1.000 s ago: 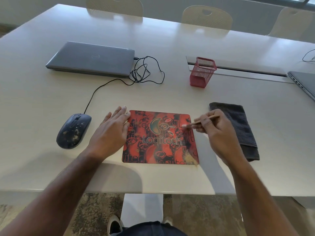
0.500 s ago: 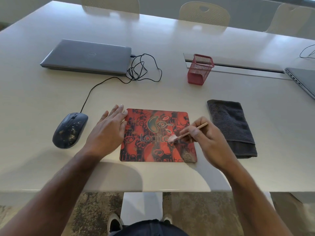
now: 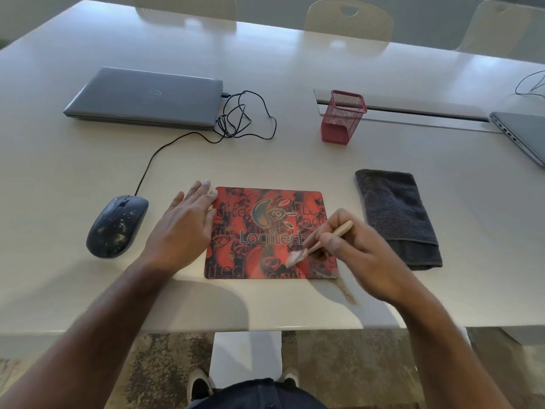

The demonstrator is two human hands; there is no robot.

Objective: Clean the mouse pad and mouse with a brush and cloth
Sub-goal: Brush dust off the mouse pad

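Observation:
A red and black Logitech mouse pad (image 3: 259,231) lies flat near the table's front edge. My left hand (image 3: 185,228) rests flat on its left edge, fingers spread. My right hand (image 3: 362,255) grips a small wooden-handled brush (image 3: 318,245), whose pale bristles touch the pad's lower right part. Swept dust lies on the table just off the pad's front right corner. A dark, dust-speckled wired mouse (image 3: 118,225) sits left of the pad. A folded dark grey cloth (image 3: 395,214) lies to the right.
A shut grey laptop (image 3: 147,95) lies at the back left with the mouse's black cable (image 3: 244,116) coiled beside it. A red mesh pen holder (image 3: 343,116) stands behind the pad. Another laptop (image 3: 525,134) is at the right edge. Chairs stand beyond the table.
My right hand has drawn the brush from the pad's upper right down toward its front right corner. My left hand has stayed on the pad's left edge.

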